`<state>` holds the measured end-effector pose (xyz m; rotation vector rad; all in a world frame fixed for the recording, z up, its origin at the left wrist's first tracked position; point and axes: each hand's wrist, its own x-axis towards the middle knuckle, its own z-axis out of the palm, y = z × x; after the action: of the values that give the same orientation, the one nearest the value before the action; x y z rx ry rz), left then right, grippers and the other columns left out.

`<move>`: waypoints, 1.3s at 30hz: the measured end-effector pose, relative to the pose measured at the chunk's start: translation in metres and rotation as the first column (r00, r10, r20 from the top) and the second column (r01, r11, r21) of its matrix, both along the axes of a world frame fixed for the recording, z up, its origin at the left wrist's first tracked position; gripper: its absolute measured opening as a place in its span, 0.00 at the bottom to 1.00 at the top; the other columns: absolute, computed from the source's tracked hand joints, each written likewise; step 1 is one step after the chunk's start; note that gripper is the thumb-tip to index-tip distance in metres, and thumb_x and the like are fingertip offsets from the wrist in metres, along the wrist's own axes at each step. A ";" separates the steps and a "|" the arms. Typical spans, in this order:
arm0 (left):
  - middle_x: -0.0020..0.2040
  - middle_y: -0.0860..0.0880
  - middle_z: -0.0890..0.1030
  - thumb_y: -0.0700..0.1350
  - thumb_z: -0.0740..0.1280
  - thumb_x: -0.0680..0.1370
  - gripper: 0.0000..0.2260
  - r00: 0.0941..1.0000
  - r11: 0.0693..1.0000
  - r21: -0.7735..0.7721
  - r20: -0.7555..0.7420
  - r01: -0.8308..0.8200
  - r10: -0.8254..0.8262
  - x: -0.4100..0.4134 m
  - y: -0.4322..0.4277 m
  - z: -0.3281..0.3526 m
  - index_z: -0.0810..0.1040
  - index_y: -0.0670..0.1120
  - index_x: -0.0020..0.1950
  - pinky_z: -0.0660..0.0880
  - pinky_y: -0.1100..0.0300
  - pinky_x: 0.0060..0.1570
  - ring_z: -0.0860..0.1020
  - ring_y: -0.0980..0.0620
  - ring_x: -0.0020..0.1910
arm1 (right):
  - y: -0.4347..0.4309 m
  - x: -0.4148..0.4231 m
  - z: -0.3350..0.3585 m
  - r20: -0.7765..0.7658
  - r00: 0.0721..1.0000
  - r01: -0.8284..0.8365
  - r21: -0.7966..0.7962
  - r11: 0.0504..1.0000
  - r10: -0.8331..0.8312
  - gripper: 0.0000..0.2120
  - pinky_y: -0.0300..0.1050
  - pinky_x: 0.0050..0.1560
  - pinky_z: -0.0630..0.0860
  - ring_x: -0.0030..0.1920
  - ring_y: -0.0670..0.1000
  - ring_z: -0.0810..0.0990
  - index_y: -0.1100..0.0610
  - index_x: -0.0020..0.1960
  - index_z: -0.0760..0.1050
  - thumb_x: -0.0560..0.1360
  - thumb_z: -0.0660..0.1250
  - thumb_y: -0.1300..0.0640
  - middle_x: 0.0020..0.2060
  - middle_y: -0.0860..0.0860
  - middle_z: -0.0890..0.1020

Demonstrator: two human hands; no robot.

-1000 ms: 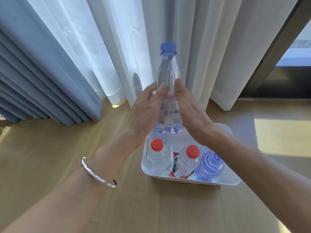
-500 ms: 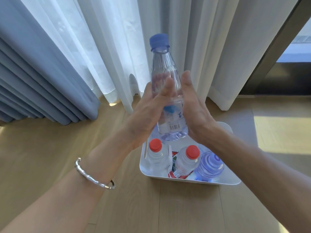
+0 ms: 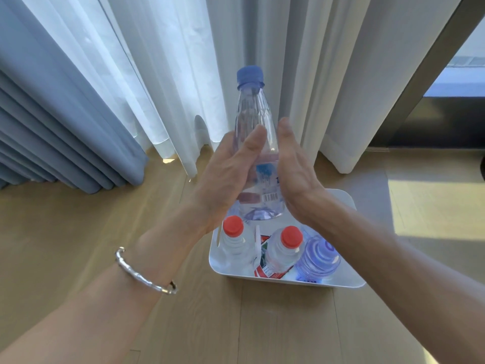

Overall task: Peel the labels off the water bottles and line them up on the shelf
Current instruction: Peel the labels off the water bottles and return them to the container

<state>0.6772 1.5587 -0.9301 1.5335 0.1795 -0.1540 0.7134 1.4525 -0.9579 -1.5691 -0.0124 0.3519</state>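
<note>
I hold a clear water bottle [image 3: 256, 119] with a blue cap upright above a white bin [image 3: 350, 266]. Its clear label with blue print and a barcode shows between my hands. My left hand [image 3: 231, 172] presses the bottle's left side, fingers stretched up along it. My right hand [image 3: 295, 169] presses the right side, palm flat. Inside the bin stand two bottles with red caps [image 3: 233, 233] [image 3: 287, 245] and a ribbed bottle [image 3: 319, 258] tinted blue. No shelf is in view.
The bin sits on a wooden floor [image 3: 262, 324]. White sheer curtains [image 3: 183, 61] hang right behind it, grey-blue drapes [image 3: 52, 114] at the left. A dark window frame [image 3: 425, 74] stands at the right. A silver bracelet [image 3: 143, 273] circles my left wrist.
The bottle has turned between my palms, so the barcode and blue print now face me more. It tilted a little and stays above the bin.
</note>
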 end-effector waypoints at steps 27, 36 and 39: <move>0.45 0.44 0.84 0.45 0.74 0.73 0.23 0.930 0.945 0.111 0.249 -0.306 0.272 0.006 0.018 0.006 0.72 0.53 0.66 0.82 0.47 0.44 0.85 0.47 0.42 | -0.008 -0.012 0.014 0.347 0.911 -0.173 -0.171 0.970 0.223 0.11 0.31 0.48 0.74 0.40 0.35 0.80 0.48 0.59 0.81 0.80 0.63 0.50 0.40 0.36 0.84; 0.52 0.39 0.82 0.52 0.76 0.67 0.35 0.899 0.925 0.069 0.271 -0.375 0.344 0.010 0.015 -0.001 0.67 0.55 0.71 0.80 0.43 0.51 0.82 0.41 0.53 | -0.004 -0.013 0.005 0.333 0.940 -0.054 -0.084 0.995 0.079 0.17 0.25 0.55 0.70 0.54 0.31 0.78 0.50 0.66 0.77 0.78 0.66 0.52 0.54 0.38 0.82; 0.54 0.38 0.81 0.56 0.77 0.62 0.42 0.886 0.910 0.034 0.249 -0.413 0.392 0.013 0.014 -0.003 0.64 0.55 0.73 0.78 0.40 0.54 0.81 0.39 0.55 | -0.001 -0.013 0.004 0.379 0.924 0.079 -0.047 0.996 -0.055 0.10 0.25 0.48 0.72 0.46 0.34 0.81 0.51 0.55 0.83 0.76 0.70 0.58 0.45 0.39 0.84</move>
<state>0.6899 1.5731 -0.9331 1.5525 0.3134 0.3731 0.7005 1.4513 -0.9542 -1.6742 -0.2487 -0.0095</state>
